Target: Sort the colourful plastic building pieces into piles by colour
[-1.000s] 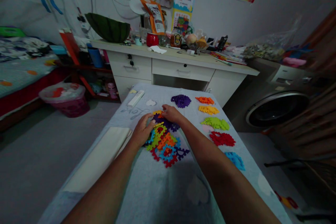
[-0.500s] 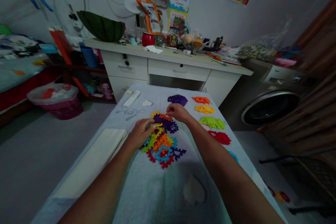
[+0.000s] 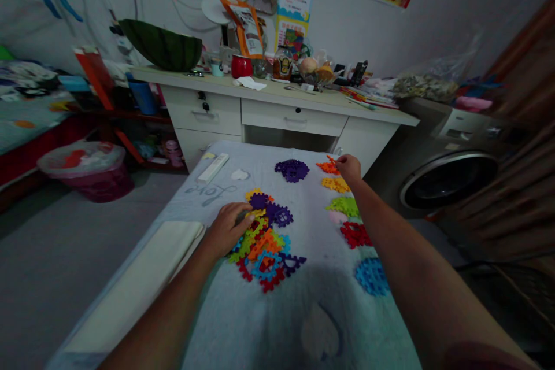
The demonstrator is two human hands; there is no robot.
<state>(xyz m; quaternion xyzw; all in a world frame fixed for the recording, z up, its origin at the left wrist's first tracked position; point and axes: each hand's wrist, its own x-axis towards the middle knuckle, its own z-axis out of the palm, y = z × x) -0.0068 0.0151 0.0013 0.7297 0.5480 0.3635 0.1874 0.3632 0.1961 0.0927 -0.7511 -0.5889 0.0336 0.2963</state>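
Observation:
At the far right of the cloth-covered table, my right hand (image 3: 349,169) pinches an orange toothed plastic building piece (image 3: 331,159) just over the orange pile (image 3: 326,168). My left hand (image 3: 229,226) rests against the left side of a mixed heap of toothed pieces (image 3: 265,243), fingers stretched and thumb apart. The heap has purple, yellow, green, orange, blue and red pieces, several overlapping. Sorted by colour down the right side lie a yellow pile (image 3: 335,185), a green pile (image 3: 343,206), a red pile (image 3: 355,235) and a blue pile (image 3: 372,276), part-hidden by my forearm. A purple pile (image 3: 293,170) sits farther back.
A white oblong box (image 3: 213,168) and a folded cream cloth (image 3: 143,283) lie on the table's left. Behind stands a white desk (image 3: 203,110) crowded with items. A washing machine (image 3: 442,156) is at the right, a pink bin (image 3: 89,176) on the floor left.
My right hand has moved from the top of the mixed heap rightward to the orange pile, carrying an orange piece. My left hand has stayed by the heap. The view has shifted slightly.

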